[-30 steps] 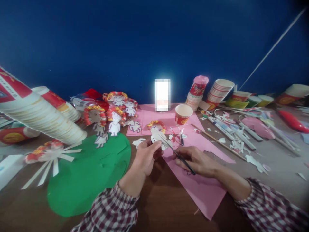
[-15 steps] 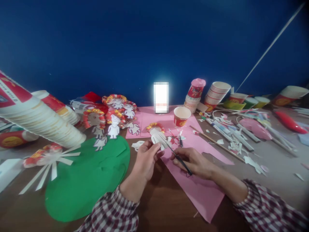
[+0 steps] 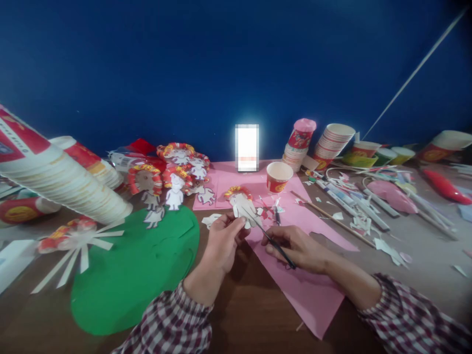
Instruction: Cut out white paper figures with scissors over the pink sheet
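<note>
Pinched in my left hand [image 3: 224, 241] is a small white paper cutout [image 3: 241, 209], held up over the table. My right hand [image 3: 291, 248] grips a pair of dark-handled scissors [image 3: 273, 242], whose blades reach to the cutout's right side. Behind the cutout lies a red-and-yellow paper ring [image 3: 238, 192], partly covered by it. A white scrap of paper [image 3: 211, 220] sits left of my left hand. Under my right hand spreads a pink paper sheet [image 3: 313, 305].
To the left are a green paper sheet [image 3: 129, 275], a leaning stack of paper cups [image 3: 81, 182] and paper figures [image 3: 174, 196]. A single cup [image 3: 279, 178] stands behind my hands. Markers [image 3: 337, 194], a wooden stick [image 3: 332, 219] and scraps crowd the right. A bright screen [image 3: 248, 147] stands at the back.
Both hands hold almost the same pose. The scissors and the cutout have shifted only very slightly, and the whole view has moved a little.
</note>
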`<action>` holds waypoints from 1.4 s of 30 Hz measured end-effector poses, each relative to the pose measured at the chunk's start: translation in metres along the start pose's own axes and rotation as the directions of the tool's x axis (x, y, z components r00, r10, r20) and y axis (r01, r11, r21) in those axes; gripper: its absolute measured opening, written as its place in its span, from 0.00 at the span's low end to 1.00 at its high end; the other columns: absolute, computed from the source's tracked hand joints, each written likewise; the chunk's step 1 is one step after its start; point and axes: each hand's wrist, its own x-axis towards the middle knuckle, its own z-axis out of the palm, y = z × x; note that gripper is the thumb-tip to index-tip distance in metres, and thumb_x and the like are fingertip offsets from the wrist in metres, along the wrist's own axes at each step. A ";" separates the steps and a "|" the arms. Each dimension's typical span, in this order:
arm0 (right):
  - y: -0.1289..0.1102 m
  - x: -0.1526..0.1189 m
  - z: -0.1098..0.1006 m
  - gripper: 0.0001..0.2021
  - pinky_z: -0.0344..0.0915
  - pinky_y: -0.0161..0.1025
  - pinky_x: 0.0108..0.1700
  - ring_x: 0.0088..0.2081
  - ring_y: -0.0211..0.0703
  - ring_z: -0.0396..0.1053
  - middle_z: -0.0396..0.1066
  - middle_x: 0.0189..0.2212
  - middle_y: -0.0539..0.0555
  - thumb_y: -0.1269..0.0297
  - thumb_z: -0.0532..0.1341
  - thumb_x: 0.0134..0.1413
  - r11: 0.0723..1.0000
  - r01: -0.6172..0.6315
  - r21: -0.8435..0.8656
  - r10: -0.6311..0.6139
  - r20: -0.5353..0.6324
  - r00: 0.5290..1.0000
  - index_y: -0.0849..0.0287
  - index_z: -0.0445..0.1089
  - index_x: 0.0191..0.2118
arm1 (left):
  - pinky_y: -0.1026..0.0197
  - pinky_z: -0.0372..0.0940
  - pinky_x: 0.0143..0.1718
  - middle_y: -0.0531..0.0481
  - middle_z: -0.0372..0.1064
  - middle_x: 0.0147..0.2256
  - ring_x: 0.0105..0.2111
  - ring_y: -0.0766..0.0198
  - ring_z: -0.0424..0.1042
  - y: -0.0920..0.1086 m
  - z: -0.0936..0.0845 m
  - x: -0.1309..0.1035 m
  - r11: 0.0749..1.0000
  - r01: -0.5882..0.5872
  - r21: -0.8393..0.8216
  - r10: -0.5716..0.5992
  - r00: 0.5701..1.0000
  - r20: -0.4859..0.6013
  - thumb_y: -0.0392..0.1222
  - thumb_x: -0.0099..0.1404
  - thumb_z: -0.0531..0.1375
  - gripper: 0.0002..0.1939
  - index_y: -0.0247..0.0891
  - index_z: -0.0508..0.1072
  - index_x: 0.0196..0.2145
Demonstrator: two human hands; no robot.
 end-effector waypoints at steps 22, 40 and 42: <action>0.006 0.000 0.001 0.14 0.54 0.30 0.22 0.21 0.33 0.59 0.64 0.21 0.48 0.55 0.56 0.55 0.997 -0.016 0.076 0.018 -0.032 0.999 0.63 0.68 0.35 | 0.64 0.66 0.31 0.50 0.71 0.32 0.29 0.68 0.68 -0.003 -0.003 0.002 0.999 0.016 0.041 -0.020 0.994 0.107 0.36 0.47 0.66 0.15 0.35 0.71 0.34; 0.006 0.000 0.001 0.13 0.53 0.30 0.22 0.21 0.33 0.60 0.63 0.20 0.48 0.55 0.57 0.55 0.996 -0.020 0.090 0.022 -0.026 0.999 0.62 0.68 0.34 | 0.64 0.65 0.33 0.50 0.70 0.33 0.29 0.69 0.67 0.000 -0.003 0.002 1.000 -0.002 0.028 -0.002 0.987 0.163 0.32 0.50 0.62 0.09 0.34 0.70 0.32; 0.005 0.000 0.001 0.14 0.53 0.30 0.22 0.21 0.33 0.60 0.64 0.21 0.48 0.55 0.57 0.55 0.997 -0.013 0.079 0.015 -0.027 1.000 0.63 0.68 0.34 | 0.63 0.65 0.33 0.49 0.70 0.33 0.30 0.69 0.68 -0.001 -0.004 0.003 1.000 -0.001 0.031 -0.004 0.985 0.171 0.33 0.51 0.63 0.10 0.34 0.71 0.33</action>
